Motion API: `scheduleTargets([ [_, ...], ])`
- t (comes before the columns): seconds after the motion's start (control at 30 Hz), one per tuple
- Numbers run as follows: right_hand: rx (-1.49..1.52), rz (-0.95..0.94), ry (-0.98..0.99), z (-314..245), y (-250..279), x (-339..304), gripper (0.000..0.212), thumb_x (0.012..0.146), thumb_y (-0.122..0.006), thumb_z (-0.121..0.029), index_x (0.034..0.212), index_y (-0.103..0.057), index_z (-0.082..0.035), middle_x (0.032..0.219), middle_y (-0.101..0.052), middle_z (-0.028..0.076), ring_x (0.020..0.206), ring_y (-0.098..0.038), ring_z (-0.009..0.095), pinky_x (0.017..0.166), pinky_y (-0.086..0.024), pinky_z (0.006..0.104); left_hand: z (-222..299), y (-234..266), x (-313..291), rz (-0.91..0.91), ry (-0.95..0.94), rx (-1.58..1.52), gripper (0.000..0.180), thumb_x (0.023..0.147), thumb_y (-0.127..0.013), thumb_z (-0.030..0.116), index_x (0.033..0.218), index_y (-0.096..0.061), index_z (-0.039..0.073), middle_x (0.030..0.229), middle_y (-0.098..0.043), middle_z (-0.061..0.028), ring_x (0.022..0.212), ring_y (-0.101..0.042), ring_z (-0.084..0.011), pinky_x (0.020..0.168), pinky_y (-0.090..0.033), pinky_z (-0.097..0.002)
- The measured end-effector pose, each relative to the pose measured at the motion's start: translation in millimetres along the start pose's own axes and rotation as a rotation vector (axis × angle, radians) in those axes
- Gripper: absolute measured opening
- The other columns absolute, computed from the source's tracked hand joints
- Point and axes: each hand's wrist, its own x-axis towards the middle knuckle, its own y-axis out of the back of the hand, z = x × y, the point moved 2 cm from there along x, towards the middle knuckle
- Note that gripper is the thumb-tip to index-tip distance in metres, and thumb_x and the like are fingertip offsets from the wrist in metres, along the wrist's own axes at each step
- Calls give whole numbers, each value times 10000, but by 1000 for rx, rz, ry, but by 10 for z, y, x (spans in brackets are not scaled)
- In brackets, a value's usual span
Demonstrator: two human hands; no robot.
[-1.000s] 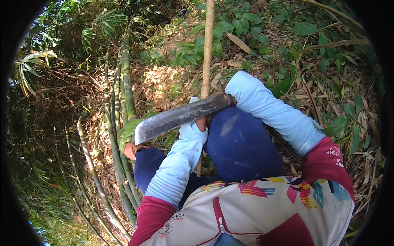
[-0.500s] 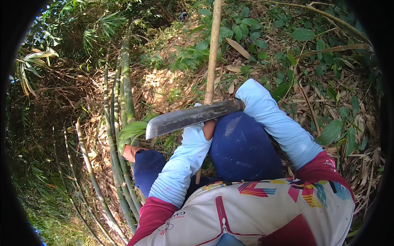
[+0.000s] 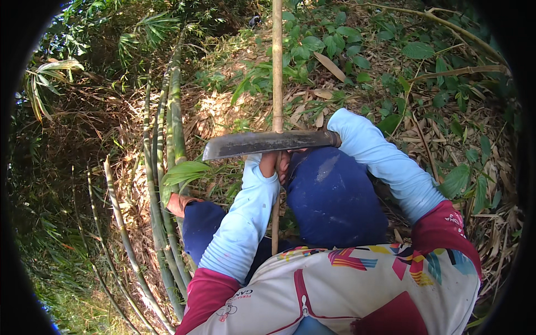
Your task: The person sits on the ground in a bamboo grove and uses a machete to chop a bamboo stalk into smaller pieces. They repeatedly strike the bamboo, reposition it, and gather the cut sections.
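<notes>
My left hand is closed around a thin tan bamboo pole that runs straight away from me. A long dark machete lies across the pole just above that hand, its blade pointing left. My right hand is almost hidden at the end of its light blue sleeve, where it grips the machete's handle. My knees in dark blue trousers are below the blade.
Several green bamboo stems rise at the left, with thinner ones lower down. Dry leaf litter and low green plants cover the ground ahead. A fallen branch lies at the upper right.
The machete has swung from a tilt to nearly level and shifted right across the pole. The pole now stands more upright in view. My left hand keeps its grip.
</notes>
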Motion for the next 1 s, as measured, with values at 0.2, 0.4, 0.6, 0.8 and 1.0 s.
scheduleTargets([
  [0.2,-61,-173,22,-146,35,123,256,704,-746,-295,813,-690,-71,733,-622,188,690,-623,372,627,-509,396,23,-27,35,214,-680,615,328,941,-612,309,965,-485,8,801,-590,-67,705,-559,-137,622,-455,-267],
  [0.4,-102,-141,105,-230,38,180,270,696,-741,-315,804,-683,-75,764,-627,183,737,-622,384,649,-511,407,-179,-58,177,115,-301,299,241,940,-611,244,944,-509,26,720,-576,-48,659,-545,-115,600,-439,-267],
  [0.6,-160,-179,115,-245,20,220,231,668,-735,-257,786,-682,-66,769,-632,184,752,-626,392,657,-520,413,-214,-13,160,170,-424,579,316,943,-584,331,968,-537,19,820,-605,-117,765,-588,-207,688,-452,-331],
  [0.8,-137,-236,74,-237,43,239,214,662,-742,-235,778,-682,-65,762,-631,191,759,-631,390,657,-517,415,-219,-48,209,220,-442,828,304,939,-584,328,986,-543,31,898,-608,-170,857,-601,-289,758,-450,-372],
  [1.0,-9,-122,103,-246,100,117,211,650,-751,-216,760,-683,-50,738,-623,192,730,-628,383,642,-512,404,-27,-168,65,159,-453,910,307,920,-613,317,1008,-553,29,896,-614,-150,861,-614,-267,760,-457,-370],
])
